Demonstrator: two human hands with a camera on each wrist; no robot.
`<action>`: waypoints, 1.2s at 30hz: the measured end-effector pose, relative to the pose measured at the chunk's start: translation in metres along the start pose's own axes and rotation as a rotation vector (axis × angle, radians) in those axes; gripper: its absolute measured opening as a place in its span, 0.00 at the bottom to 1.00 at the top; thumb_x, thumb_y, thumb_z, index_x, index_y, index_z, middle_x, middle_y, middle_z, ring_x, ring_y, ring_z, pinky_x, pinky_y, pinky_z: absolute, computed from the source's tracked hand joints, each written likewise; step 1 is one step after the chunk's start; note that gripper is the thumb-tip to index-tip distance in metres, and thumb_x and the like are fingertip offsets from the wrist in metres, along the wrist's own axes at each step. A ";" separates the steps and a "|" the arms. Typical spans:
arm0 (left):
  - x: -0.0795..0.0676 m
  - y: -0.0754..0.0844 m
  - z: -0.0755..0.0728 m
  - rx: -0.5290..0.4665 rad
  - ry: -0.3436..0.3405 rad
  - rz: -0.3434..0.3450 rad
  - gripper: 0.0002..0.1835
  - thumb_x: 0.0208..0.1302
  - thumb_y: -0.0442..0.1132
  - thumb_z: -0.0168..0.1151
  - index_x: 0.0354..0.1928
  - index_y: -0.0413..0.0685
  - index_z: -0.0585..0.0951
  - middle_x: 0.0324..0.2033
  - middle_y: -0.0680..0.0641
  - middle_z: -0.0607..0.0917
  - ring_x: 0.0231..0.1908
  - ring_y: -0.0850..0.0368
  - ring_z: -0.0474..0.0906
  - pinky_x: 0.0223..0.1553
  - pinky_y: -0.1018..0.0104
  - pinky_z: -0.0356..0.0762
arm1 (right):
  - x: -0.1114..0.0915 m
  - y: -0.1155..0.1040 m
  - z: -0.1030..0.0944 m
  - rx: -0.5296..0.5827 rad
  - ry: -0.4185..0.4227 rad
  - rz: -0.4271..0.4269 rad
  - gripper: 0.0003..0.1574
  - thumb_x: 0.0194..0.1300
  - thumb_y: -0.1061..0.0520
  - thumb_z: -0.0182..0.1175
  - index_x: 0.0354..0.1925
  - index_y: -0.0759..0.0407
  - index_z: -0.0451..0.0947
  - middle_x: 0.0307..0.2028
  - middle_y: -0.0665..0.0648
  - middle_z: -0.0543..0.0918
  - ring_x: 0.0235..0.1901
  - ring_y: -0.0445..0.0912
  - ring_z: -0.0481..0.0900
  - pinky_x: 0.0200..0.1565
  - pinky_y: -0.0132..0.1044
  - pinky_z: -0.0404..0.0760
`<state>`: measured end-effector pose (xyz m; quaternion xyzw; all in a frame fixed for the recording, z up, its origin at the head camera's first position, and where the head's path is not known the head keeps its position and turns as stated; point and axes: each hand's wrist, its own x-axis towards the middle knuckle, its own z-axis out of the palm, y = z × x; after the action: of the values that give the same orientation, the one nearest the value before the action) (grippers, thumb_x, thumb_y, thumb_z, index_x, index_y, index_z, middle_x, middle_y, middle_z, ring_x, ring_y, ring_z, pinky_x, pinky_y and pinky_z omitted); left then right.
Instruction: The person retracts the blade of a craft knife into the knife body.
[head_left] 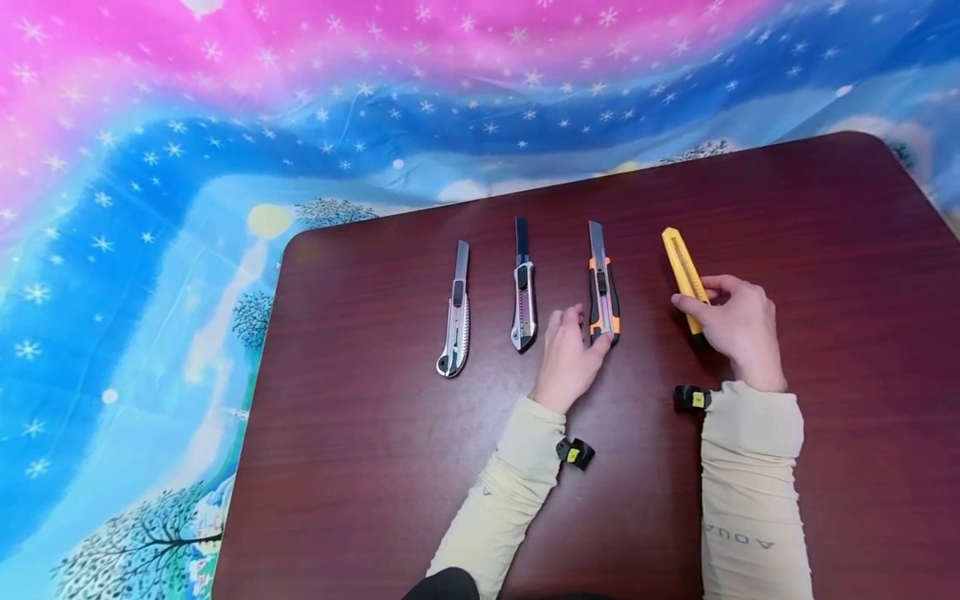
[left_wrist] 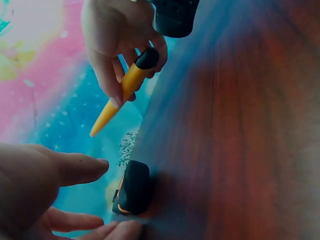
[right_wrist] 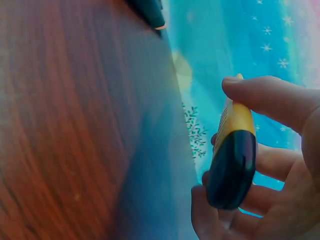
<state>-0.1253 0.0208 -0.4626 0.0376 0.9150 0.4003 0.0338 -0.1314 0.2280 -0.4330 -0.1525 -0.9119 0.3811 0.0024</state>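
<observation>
My right hand [head_left: 742, 325] pinches a yellow box cutter [head_left: 684, 265] between thumb and fingers, its black end toward me. In the right wrist view, that black end [right_wrist: 232, 170] faces the camera and the thumb lies along one side. My left hand [head_left: 567, 354] is beside the lower end of an orange-and-black box cutter [head_left: 602, 292], its blade out and pointing away. The left wrist view shows the thumb and fingers spread apart near this cutter's dark end [left_wrist: 134, 187]. Left of that hand lies a grey box cutter [head_left: 524, 304] with a dark blade extended.
Further left on the dark red-brown table [head_left: 345, 467] lies a silver box cutter [head_left: 454, 325], blade out. Behind the table's far edge hangs a pink and blue cloth [head_left: 450, 108] with snowflakes and trees. Both forearms wear pale sleeves [head_left: 753, 500] with small black wrist cameras.
</observation>
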 end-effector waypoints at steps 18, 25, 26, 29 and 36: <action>0.018 0.021 0.018 0.356 0.041 0.029 0.35 0.53 0.53 0.72 0.55 0.38 0.72 0.42 0.42 0.75 0.37 0.50 0.80 0.41 0.65 0.82 | 0.003 0.001 0.018 -0.187 0.001 0.038 0.33 0.61 0.45 0.62 0.56 0.66 0.74 0.44 0.68 0.79 0.42 0.63 0.75 0.34 0.56 0.73; 0.017 0.020 0.015 0.303 0.003 0.014 0.22 0.54 0.55 0.71 0.37 0.44 0.77 0.36 0.45 0.75 0.27 0.54 0.79 0.29 0.67 0.80 | 0.004 0.000 0.018 -0.207 -0.049 0.075 0.38 0.61 0.44 0.62 0.61 0.67 0.68 0.47 0.72 0.75 0.44 0.65 0.73 0.35 0.58 0.73; 0.017 0.019 0.015 0.287 -0.009 0.004 0.22 0.54 0.55 0.71 0.37 0.45 0.77 0.36 0.45 0.75 0.27 0.55 0.78 0.28 0.67 0.79 | 0.004 0.001 0.018 -0.207 -0.052 0.083 0.39 0.62 0.44 0.61 0.62 0.67 0.67 0.47 0.73 0.75 0.44 0.65 0.72 0.36 0.58 0.73; 0.016 0.018 0.015 0.244 -0.047 -0.026 0.25 0.53 0.56 0.71 0.41 0.45 0.76 0.35 0.46 0.75 0.27 0.57 0.75 0.27 0.68 0.77 | 0.005 0.001 0.018 -0.204 -0.048 0.100 0.40 0.63 0.44 0.61 0.63 0.67 0.66 0.50 0.75 0.73 0.45 0.66 0.72 0.37 0.60 0.73; 0.017 0.013 0.016 0.158 -0.089 -0.092 0.31 0.51 0.58 0.72 0.48 0.45 0.72 0.34 0.48 0.76 0.31 0.59 0.72 0.30 0.69 0.76 | 0.006 0.001 0.022 -0.209 -0.019 0.115 0.40 0.63 0.44 0.60 0.64 0.67 0.65 0.52 0.77 0.71 0.48 0.68 0.71 0.44 0.64 0.71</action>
<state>-0.1401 0.0432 -0.4645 0.0156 0.9421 0.3228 0.0897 -0.1390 0.2154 -0.4497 -0.2003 -0.9364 0.2849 -0.0441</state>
